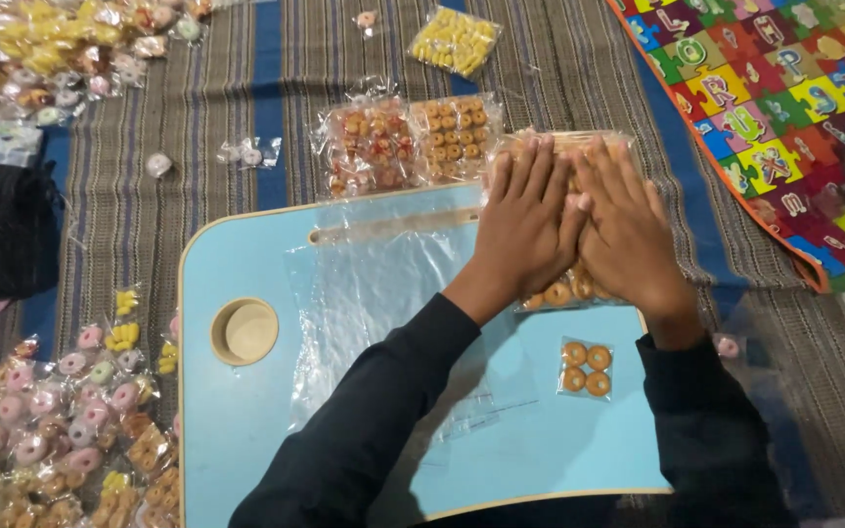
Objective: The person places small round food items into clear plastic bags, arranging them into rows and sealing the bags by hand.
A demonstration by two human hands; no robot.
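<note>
Packet of orange ring sweets [559, 290] lies under left hand [525, 230] and right hand [628, 235], both pressed flat, best kept even.

A clear plastic packet of small orange-brown ring-shaped pieces [571, 289] lies flat at the far right corner of the light blue worktop [246, 264], its far end reaching past the worktop's far edge. Most of its top is covered, so only its near edge, with a row of rings, and a strip at its far end show. It lies lengthwise from near to far.
</note>
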